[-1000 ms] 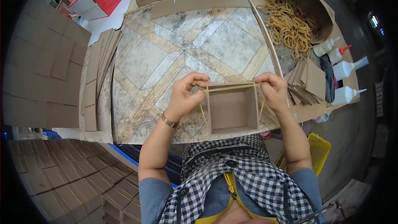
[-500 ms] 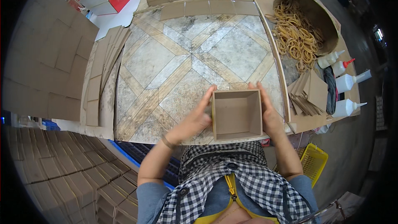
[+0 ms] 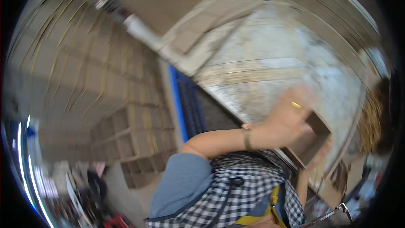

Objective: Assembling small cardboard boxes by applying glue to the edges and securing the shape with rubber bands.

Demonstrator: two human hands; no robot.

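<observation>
A brown open-topped box (image 3: 322, 130) is at the table's near edge, its hollow facing up toward me. My right hand (image 3: 319, 159) lies along the box's right side and grips it there, its fingers partly blurred. In front of the box's left part is my left hand (image 3: 289, 112), raised, with a gold ring on one finger. Motion smears its fingertips, and I cannot tell whether it touches the box. Under both is the worn, tile-patterned tabletop (image 3: 270, 65).
Stacked brown boxes (image 3: 139, 133) bound with yellow bands fill the left side. A blue crate (image 3: 179, 101) stands by the table's left edge. Flat cardboard pieces (image 3: 198, 29) lie on the table's far left. Rubber bands (image 3: 370, 122) are heaped at the right.
My view has swung left, blurring the picture. My left hand has come off the box's left side and risen in front of it. My right hand stays at its right side.
</observation>
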